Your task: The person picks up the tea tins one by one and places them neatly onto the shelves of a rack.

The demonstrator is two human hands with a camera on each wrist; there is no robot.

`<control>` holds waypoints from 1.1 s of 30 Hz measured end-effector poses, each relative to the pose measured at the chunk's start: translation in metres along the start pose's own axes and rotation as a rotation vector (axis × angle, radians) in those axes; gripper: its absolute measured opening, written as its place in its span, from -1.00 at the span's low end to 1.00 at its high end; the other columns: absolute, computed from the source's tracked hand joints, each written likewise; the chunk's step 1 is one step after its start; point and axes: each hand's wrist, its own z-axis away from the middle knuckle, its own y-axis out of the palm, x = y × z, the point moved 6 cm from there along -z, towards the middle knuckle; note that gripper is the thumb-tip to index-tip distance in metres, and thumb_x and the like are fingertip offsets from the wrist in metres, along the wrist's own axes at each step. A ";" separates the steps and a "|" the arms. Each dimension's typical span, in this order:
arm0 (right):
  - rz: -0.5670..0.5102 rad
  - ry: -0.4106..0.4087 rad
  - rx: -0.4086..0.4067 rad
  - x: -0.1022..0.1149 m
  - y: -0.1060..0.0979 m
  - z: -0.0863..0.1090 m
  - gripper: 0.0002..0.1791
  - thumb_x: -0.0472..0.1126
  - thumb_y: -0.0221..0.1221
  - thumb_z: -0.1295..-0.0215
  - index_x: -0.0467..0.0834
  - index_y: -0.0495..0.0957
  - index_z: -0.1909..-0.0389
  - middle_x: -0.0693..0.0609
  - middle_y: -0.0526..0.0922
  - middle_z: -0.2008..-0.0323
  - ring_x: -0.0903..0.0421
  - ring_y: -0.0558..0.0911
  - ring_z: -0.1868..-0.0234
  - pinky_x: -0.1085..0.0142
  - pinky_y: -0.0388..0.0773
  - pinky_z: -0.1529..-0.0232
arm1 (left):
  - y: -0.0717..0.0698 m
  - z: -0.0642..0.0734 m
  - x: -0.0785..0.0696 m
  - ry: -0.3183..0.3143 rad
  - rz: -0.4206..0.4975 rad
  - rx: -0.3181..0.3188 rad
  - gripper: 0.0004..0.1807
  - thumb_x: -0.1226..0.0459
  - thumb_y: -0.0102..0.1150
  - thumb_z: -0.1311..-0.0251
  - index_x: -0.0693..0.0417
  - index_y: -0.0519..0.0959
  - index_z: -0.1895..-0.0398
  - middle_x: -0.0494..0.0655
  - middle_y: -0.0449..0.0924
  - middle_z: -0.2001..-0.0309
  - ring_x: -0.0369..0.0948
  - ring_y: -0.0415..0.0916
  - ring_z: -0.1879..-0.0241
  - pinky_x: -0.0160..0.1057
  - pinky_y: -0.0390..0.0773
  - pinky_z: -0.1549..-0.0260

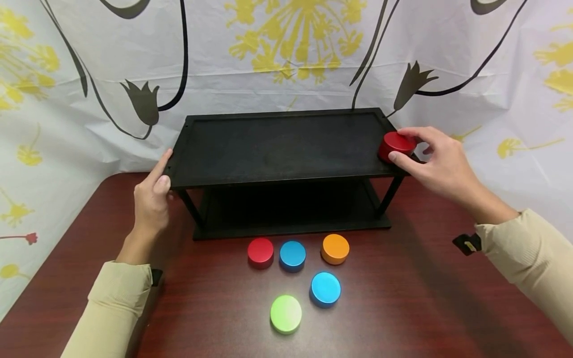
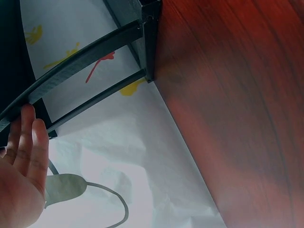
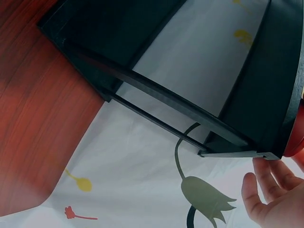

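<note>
A black two-tier shelf (image 1: 277,144) stands on the table. My left hand (image 1: 152,201) touches its upper tier at the left edge; in the left wrist view, straight fingers (image 2: 35,142) rest against the rim. At the upper tier's right end, my right hand (image 1: 440,159) pinches a thick red disc (image 1: 396,144) between thumb and fingers. The disc is on or just over the surface; I cannot tell which. In the right wrist view, only a sliver of the red disc (image 3: 297,130) shows, and the other fingers hang beside the shelf's edge.
In front of the shelf on the dark red table (image 1: 215,308) lie another red disc (image 1: 260,251), a blue disc (image 1: 293,255), an orange disc (image 1: 334,248), a light blue disc (image 1: 325,288) and a green disc (image 1: 286,313). A patterned white cloth (image 1: 268,84) hangs behind.
</note>
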 end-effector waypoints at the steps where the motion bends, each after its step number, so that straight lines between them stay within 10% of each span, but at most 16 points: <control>1: 0.001 0.001 0.002 0.000 0.000 0.000 -0.53 -0.20 0.36 -0.18 -0.20 0.61 -0.13 0.01 0.60 0.15 0.44 0.41 0.17 0.50 0.31 0.18 | 0.000 0.000 0.000 0.004 0.000 -0.001 -0.39 -0.02 -0.28 -0.37 0.00 0.53 -0.33 -0.25 0.21 0.73 -0.49 0.18 0.70 -0.39 0.18 0.60; 11: 0.003 0.011 -0.022 0.010 -0.002 0.002 -0.28 -0.17 0.37 -0.16 -0.10 0.41 -0.37 -0.11 0.50 -0.17 0.00 0.44 -0.11 0.43 0.18 0.06 | -0.001 0.000 0.000 -0.005 0.006 0.002 -0.39 0.00 -0.28 -0.35 0.00 0.53 -0.32 -0.27 0.23 0.73 -0.50 0.21 0.69 -0.41 0.21 0.59; 33: -0.072 -0.069 -0.123 0.034 -0.014 0.022 -0.21 -0.38 0.41 0.00 -0.10 0.43 -0.35 0.05 0.51 -0.12 0.35 0.44 0.00 0.48 0.29 0.13 | 0.000 -0.001 0.000 -0.009 0.010 0.007 -0.38 -0.01 -0.29 -0.35 -0.02 0.52 -0.34 -0.27 0.25 0.72 -0.50 0.25 0.68 -0.37 0.23 0.55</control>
